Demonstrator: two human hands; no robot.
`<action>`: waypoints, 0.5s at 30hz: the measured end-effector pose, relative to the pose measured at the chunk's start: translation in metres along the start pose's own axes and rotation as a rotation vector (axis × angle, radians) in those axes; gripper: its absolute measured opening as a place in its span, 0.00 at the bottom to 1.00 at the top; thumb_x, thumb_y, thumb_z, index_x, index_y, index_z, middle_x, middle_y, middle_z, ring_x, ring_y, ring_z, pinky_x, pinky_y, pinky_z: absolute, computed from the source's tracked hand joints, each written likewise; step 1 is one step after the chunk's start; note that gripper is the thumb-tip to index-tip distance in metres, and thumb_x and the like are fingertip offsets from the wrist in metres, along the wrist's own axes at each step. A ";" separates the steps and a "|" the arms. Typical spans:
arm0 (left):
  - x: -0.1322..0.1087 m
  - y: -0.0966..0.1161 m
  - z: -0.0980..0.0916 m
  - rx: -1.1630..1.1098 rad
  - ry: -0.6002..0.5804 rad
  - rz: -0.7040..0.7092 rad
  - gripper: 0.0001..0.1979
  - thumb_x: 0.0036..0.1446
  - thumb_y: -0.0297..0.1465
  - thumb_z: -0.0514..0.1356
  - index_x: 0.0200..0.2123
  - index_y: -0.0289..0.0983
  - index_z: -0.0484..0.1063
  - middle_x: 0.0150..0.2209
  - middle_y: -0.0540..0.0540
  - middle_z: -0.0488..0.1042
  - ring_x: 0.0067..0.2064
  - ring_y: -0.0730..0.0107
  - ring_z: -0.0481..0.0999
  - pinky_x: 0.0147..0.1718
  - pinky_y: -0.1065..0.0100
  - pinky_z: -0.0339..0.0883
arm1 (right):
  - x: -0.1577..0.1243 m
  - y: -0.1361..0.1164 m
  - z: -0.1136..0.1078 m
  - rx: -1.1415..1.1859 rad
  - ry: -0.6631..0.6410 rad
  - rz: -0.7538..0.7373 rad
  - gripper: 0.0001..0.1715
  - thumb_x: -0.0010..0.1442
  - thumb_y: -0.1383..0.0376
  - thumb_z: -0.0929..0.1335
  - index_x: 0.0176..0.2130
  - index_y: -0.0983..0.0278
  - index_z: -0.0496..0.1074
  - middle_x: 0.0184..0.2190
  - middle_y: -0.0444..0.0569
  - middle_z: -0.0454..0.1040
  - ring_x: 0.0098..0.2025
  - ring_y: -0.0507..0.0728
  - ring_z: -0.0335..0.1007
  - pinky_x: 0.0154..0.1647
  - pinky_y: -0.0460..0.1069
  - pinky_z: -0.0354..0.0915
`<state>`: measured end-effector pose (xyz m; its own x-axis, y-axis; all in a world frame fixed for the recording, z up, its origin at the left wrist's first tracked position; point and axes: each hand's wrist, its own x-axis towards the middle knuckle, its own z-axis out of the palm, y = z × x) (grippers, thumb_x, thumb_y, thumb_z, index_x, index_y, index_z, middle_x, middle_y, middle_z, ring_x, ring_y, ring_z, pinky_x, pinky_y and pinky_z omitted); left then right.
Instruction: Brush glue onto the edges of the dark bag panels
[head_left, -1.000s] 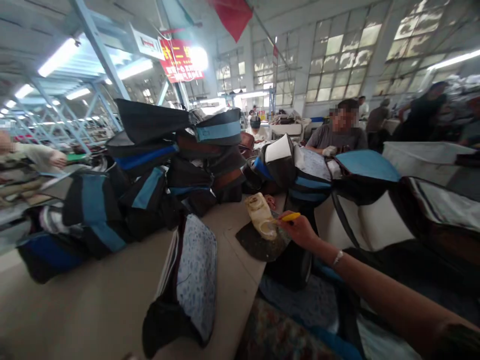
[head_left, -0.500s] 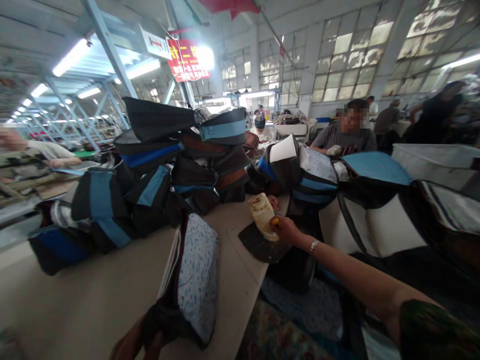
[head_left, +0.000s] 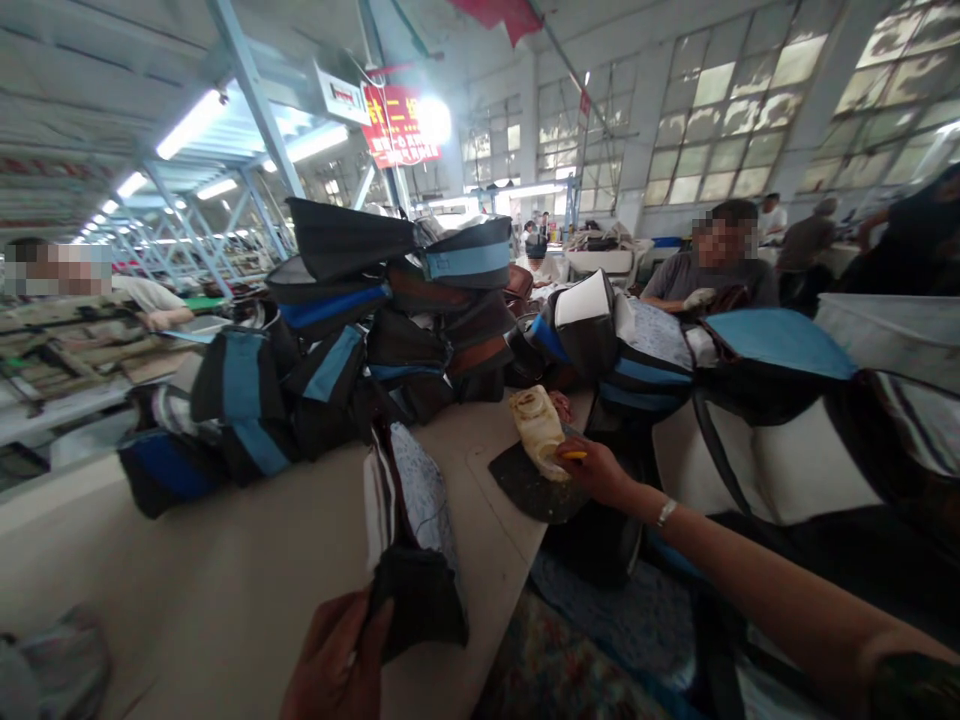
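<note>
My right hand [head_left: 598,468] reaches out over the table's right edge and pinches a small yellow tool [head_left: 576,455] against a cream-coloured plastic bottle [head_left: 538,431] that lies on a dark pad [head_left: 529,488]. My left hand [head_left: 335,660] comes up at the bottom of the view and grips the dark end of an unfinished bag [head_left: 411,530] with blue-patterned lining, lifting it on edge above the beige table [head_left: 225,570].
A tall heap of black, blue and brown bags [head_left: 330,340] fills the table's far side. More bags, white and blue [head_left: 750,400], lie to the right. A seated person [head_left: 716,262] works beyond them, another person [head_left: 90,300] at far left.
My left hand has come into view and raised the patterned bag on edge. My right hand stays at the bottle, the yellow tool now mostly hidden in its fingers.
</note>
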<state>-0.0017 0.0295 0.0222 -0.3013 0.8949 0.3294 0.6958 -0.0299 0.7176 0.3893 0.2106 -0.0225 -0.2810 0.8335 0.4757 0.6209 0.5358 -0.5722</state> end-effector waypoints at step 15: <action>0.022 0.060 0.024 -0.320 -0.115 0.067 0.17 0.61 0.42 0.57 0.46 0.40 0.78 0.40 0.46 0.75 0.41 0.65 0.76 0.42 0.68 0.69 | 0.047 -0.154 -0.058 0.307 0.190 -0.062 0.14 0.66 0.54 0.67 0.41 0.63 0.73 0.31 0.46 0.74 0.32 0.55 0.71 0.33 0.48 0.69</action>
<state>0.0491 0.0586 0.0578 -0.1738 0.9298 0.3244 0.4668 -0.2123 0.8585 0.3228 0.1599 0.1265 -0.1522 0.7735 0.6153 0.3498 0.6244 -0.6984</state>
